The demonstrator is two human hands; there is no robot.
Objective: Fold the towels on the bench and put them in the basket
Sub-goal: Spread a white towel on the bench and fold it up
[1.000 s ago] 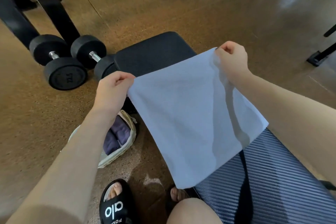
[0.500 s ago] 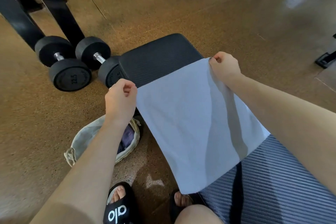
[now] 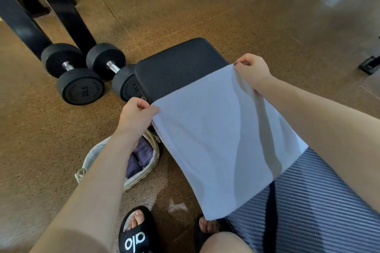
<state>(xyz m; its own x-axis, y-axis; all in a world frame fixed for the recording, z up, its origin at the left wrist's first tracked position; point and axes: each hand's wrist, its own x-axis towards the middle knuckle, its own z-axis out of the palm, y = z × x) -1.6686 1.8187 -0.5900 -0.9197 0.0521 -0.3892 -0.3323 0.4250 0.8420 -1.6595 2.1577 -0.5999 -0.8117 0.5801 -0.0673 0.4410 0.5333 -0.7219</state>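
A pale blue-white towel (image 3: 216, 139) is stretched flat over the black ribbed bench (image 3: 181, 68). My left hand (image 3: 135, 117) pinches its near-left top corner. My right hand (image 3: 253, 70) pinches the far-right top corner. The towel's lower edge hangs past the bench side toward my knee. On the floor left of the bench sits a woven cream basket (image 3: 92, 156) with folded purple-grey towels (image 3: 141, 154) inside, partly hidden by my left forearm.
Two black dumbbells (image 3: 80, 76) lie on the cork floor left of the bench end, beside the black legs of a rack (image 3: 61, 6). My feet in black slides (image 3: 137, 234) stand by the bench. A black equipment foot (image 3: 370, 63) is at the right edge.
Both hands have lowered the spread towel toward the bench top, still pinching its two top corners. The camera has tilted down a little, so the basket shows more fully.
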